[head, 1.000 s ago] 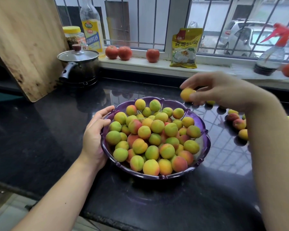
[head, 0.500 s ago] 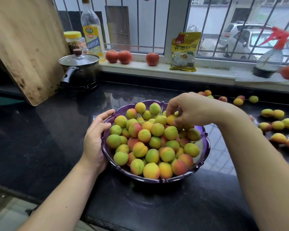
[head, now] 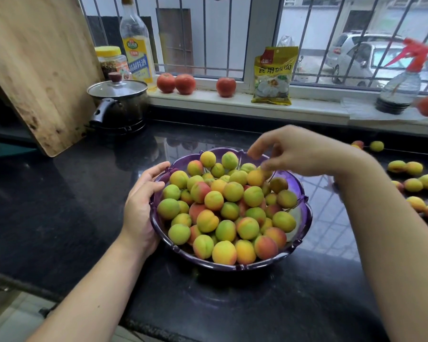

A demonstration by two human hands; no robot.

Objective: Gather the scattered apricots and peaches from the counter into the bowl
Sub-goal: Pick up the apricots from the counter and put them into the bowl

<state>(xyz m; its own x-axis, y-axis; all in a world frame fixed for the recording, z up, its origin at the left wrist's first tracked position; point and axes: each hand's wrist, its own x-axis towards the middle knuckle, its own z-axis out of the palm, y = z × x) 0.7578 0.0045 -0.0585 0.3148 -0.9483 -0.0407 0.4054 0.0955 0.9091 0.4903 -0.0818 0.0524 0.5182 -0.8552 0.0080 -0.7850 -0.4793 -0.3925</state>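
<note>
A purple glass bowl (head: pixel 304 208) stands on the black counter, heaped with several yellow, green and red apricots and peaches (head: pixel 229 208). My left hand (head: pixel 141 206) holds the bowl's left rim, fingers curled over it. My right hand (head: pixel 299 151) hovers just above the bowl's far right side, fingers loosely spread and holding nothing. An orange apricot (head: pixel 255 178) lies on the heap right under its fingertips. Several loose fruits (head: pixel 414 185) lie scattered on the counter at the right, partly behind my right forearm.
A lidded steel pot (head: pixel 119 104) and a leaning wooden cutting board (head: pixel 35 65) stand at the back left. On the windowsill are tomatoes (head: pixel 176 83), a yellow packet (head: pixel 273 75), bottles and a spray bottle (head: pixel 403 80).
My right hand carried an apricot from the right, set it on the heap, then lifted off with its fingers spread. My left hand stayed on the rim.
</note>
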